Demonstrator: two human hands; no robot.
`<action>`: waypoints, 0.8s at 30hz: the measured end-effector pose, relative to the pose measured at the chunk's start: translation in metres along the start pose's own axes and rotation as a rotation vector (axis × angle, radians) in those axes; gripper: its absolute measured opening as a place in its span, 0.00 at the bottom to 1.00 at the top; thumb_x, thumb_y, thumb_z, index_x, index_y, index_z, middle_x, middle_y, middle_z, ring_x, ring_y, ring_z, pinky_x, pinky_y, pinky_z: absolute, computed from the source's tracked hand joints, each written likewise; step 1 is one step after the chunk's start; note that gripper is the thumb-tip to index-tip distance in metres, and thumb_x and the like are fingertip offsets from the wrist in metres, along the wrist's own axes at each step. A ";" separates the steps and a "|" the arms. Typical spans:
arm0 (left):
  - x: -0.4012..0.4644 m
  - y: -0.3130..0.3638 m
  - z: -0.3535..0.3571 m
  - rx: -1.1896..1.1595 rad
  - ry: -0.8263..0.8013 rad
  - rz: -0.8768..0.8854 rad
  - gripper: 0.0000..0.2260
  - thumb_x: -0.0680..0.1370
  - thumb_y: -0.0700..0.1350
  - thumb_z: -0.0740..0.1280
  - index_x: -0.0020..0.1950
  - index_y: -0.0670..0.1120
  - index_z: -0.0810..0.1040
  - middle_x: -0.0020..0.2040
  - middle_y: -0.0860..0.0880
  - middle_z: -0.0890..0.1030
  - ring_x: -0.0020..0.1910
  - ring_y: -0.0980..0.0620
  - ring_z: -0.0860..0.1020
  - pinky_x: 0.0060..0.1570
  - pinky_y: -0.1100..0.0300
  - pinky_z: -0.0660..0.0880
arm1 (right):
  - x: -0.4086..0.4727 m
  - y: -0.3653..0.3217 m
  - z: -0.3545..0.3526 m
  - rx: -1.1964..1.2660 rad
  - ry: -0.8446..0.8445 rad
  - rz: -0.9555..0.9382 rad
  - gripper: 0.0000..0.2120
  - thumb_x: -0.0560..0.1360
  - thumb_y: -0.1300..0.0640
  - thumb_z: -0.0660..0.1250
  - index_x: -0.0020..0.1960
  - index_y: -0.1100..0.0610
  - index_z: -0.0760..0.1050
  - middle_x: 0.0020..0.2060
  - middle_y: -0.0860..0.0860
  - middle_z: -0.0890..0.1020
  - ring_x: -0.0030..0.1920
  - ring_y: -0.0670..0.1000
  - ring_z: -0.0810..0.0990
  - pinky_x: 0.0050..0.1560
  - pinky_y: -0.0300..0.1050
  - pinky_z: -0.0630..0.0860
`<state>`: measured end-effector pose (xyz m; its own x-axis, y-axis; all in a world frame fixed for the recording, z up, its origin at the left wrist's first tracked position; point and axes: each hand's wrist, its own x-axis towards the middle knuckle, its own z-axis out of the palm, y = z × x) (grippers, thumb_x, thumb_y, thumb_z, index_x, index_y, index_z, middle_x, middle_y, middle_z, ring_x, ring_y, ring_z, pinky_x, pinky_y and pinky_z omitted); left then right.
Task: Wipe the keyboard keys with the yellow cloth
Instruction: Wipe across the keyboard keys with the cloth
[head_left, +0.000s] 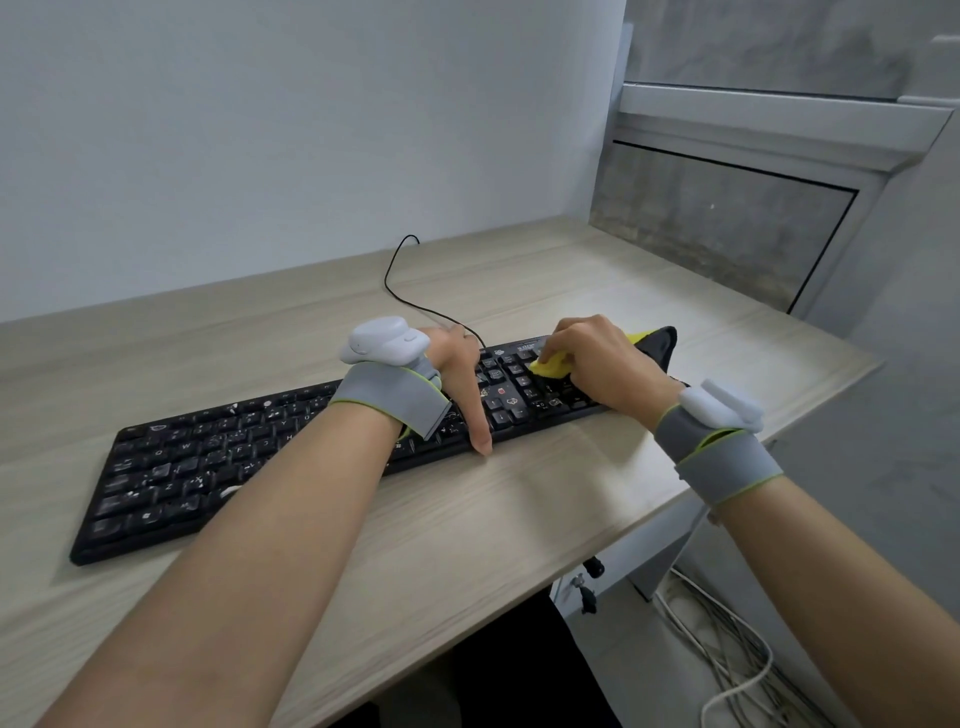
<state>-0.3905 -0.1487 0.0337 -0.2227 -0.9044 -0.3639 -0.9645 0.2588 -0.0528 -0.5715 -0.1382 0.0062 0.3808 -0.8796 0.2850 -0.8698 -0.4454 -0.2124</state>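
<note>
A black keyboard (218, 462) lies slanted across the light wooden desk (467, 530), its keys marked with white smudges. My right hand (602, 364) presses a bunched yellow cloth (548, 366) onto the keys at the keyboard's right end; part of the cloth shows behind the hand, over a black piece. My left hand (462, 379) grips the keyboard just left of there, thumb on the front edge and fingers over the back edge. Both wrists wear grey straps with white devices.
The keyboard's black cable (410, 291) curls toward the white wall behind. The desk's right edge (810, 415) is near my right wrist. Below it, white cables (727, 654) lie on the floor. A grey panel and window frame (727, 218) stand at the back right.
</note>
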 end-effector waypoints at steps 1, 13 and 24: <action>0.000 0.001 0.000 -0.001 0.002 0.001 0.47 0.52 0.67 0.78 0.63 0.42 0.69 0.59 0.48 0.70 0.58 0.46 0.72 0.56 0.55 0.73 | 0.001 -0.002 0.000 -0.001 0.015 0.009 0.20 0.69 0.75 0.58 0.53 0.61 0.80 0.52 0.59 0.79 0.50 0.62 0.77 0.46 0.49 0.73; 0.000 0.000 0.001 0.008 0.012 -0.004 0.45 0.53 0.66 0.78 0.60 0.43 0.70 0.59 0.48 0.71 0.56 0.47 0.73 0.54 0.56 0.73 | -0.013 0.014 -0.015 0.030 -0.059 -0.047 0.22 0.68 0.77 0.58 0.52 0.60 0.81 0.52 0.58 0.81 0.51 0.61 0.78 0.50 0.53 0.76; 0.000 0.001 0.001 0.026 0.007 -0.003 0.49 0.53 0.67 0.78 0.65 0.42 0.66 0.61 0.48 0.69 0.60 0.46 0.71 0.61 0.52 0.72 | -0.027 0.011 -0.013 0.044 -0.049 -0.059 0.25 0.65 0.78 0.56 0.51 0.60 0.81 0.51 0.58 0.81 0.50 0.62 0.78 0.49 0.55 0.76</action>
<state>-0.3913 -0.1481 0.0324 -0.2205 -0.9077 -0.3570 -0.9613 0.2643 -0.0782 -0.5953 -0.1177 0.0082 0.4468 -0.8582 0.2526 -0.8311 -0.5027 -0.2377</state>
